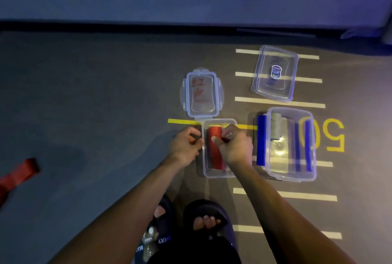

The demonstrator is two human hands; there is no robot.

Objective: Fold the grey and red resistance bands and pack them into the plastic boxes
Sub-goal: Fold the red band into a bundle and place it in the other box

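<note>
Already we had both hands down at the small clear plastic box in the centre of the frame, and the folded red resistance band lay inside it, its long axis running from the top of the frame toward the bottom, along the box's own length. Our right hand sat directly over the box's right wall, fingers curled and thumb pressed against the upper end of the red band, pinching it; our left hand hovered just outside the left wall, fingers curled, and we could not tell whether it held a fold of the band or the rim. So the band lay between our two hands, a little nearer the right one. We judged the next move would be a downward press to seat the band flat, and that it turned on keeping the band's length lined up with the box. The open lid with red writing lay just above the box, touching its upper rim. To the right, the larger clear box held a folded grey band standing at its upper left, with blue bars beside and inside it, and its lid lay further up the frame. Another red band lay loose on the floor at the lower left edge, well apart from both hands and nearer the left.
</note>
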